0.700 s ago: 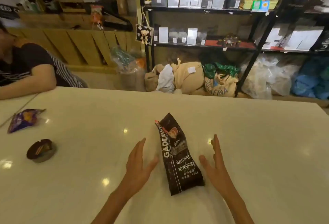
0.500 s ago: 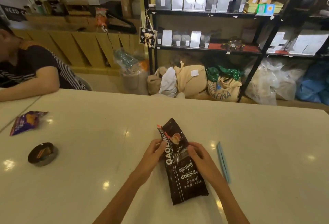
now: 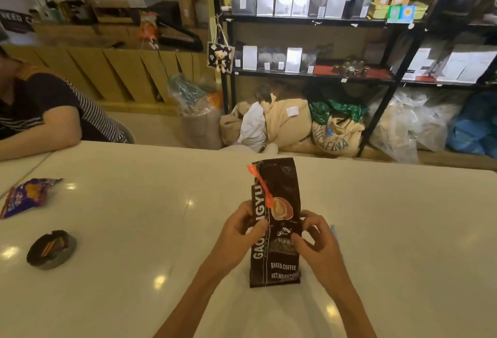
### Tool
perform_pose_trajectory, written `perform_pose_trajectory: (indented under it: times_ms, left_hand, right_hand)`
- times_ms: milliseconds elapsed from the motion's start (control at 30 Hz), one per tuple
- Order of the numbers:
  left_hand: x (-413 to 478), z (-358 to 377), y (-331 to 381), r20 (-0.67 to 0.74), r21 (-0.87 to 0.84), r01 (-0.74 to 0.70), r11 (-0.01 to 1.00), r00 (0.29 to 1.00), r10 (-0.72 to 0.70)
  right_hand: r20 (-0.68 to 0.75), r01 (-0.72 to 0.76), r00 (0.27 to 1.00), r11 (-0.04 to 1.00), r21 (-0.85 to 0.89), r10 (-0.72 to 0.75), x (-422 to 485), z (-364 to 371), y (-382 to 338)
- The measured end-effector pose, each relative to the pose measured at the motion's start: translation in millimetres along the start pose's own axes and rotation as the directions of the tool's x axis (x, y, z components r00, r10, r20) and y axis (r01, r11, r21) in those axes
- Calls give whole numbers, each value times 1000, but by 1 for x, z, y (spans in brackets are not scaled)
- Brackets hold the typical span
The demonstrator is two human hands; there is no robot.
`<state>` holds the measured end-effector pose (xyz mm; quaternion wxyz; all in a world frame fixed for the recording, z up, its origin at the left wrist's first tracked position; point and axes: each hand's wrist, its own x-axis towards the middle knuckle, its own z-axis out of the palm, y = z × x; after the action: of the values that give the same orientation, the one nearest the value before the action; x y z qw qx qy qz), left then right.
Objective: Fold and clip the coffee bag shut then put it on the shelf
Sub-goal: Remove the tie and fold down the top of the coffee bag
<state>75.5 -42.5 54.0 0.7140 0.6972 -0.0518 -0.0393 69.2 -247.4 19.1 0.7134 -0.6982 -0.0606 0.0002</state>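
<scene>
A dark brown coffee bag (image 3: 277,190) with white lettering and an orange strip on its left edge stands upright on the white table (image 3: 134,203). My left hand (image 3: 236,233) grips its left side at mid-height. My right hand (image 3: 317,241) grips its right side, thumb on the front. A thin light-blue clip (image 3: 334,233) lies on the table just behind my right hand, mostly hidden. The black metal shelf (image 3: 309,19) with rows of coffee bags stands beyond the table.
A purple snack packet (image 3: 27,196) and a dark ashtray (image 3: 51,249) lie at the table's left. A person in a striped shirt (image 3: 40,112) leans on the far left corner. Sacks and plastic bags (image 3: 333,130) are piled under the shelf.
My hands went from open beside the lying bag to gripping both its sides. The bag has been raised from lying flat to standing upright.
</scene>
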Motion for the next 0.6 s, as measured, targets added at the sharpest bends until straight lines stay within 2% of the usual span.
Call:
perform_pose_trajectory:
  times_ms: [67, 133, 200, 267, 367, 433, 467, 533, 567, 600]
  left_hand:
    - [-3, 6, -1, 115, 65, -29, 997, 993, 21]
    - [-5, 12, -6, 204, 66, 54, 996, 977, -67]
    - [-8, 18, -16, 194, 43, 96, 995, 976, -102]
    - [-10, 21, -23, 104, 28, 55, 998, 993, -58]
    - [-11, 26, -27, 73, 75, 8, 997, 997, -14]
    - [-10, 31, -29, 66, 121, -9, 993, 998, 1]
    - [-9, 33, -29, 54, 135, -16, 991, 998, 9]
    - [-8, 36, -32, 46, 145, -41, 989, 998, 35]
    - [-9, 37, -35, 47, 140, -53, 989, 998, 47]
    - [-10, 38, -38, 38, 127, -61, 990, 998, 56]
  right_hand:
    - [-5, 12, 1000, 1000, 13, -12, -4, 3, 3]
    - [-8, -64, 998, 995, 70, 65, -5, 5, 4]
    - [32, -159, 987, 973, 165, 156, -3, 4, -3]
    - [56, -148, 988, 977, 152, 141, 7, -3, -23]
    - [-52, 76, 995, 989, -126, -83, 38, -14, -74]
    - [24, 187, 981, 911, -367, -192, 63, -14, -111]
    - [125, 204, 979, 849, -487, -164, 77, -11, -126]
    - [321, 209, 946, 677, -705, 41, 101, -2, -146]
    - [384, 235, 914, 599, -766, 132, 111, 3, -149]
    - [420, 273, 893, 548, -791, 161, 117, 7, -149]
